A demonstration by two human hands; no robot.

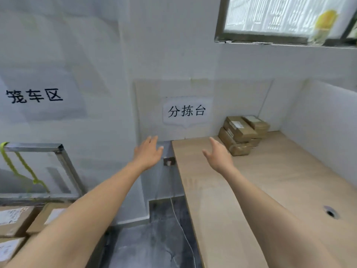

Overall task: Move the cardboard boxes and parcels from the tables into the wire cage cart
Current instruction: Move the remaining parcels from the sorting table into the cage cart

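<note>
Both arms reach forward, bare, with nothing in either hand. The left hand (pixel 148 151) is spread flat, fingers straight and close together, held in front of the white wall over the gap between the cart (pixel 61 157) and the desk (pixel 260 190). The right hand (pixel 218 153) is also spread, palm turned inward and thumb apart from the fingers, above the far left part of the desk. It is near the stack (pixel 241 134) but not touching it. The stack is made of taped brown cardboard parcels with white labels, piled unevenly in the far corner of the desk close to the back wall. How many there are is hard to tell. The desk is pale wood and has a round cable hole (pixel 330 212) near its right side. At the left stands the cart's metal frame, with a yellow strap (pixel 23 167) hanging from its top rail. Below the rail, at the lower left edge, lie more boxes (pixel 15 219) with white labels, side by side and partly hidden by the left forearm. Two paper signs with black characters are stuck to the wall, one (pixel 34 95) above the cart and one (pixel 186 111) behind the desk. A thin white cable (pixel 179 219) runs down to the dark floor (pixel 154 238) beside the desk's edge. A window (pixel 280 16) sits high at the right, with a blurred yellow object (pixel 322 26) on its sill.
</note>
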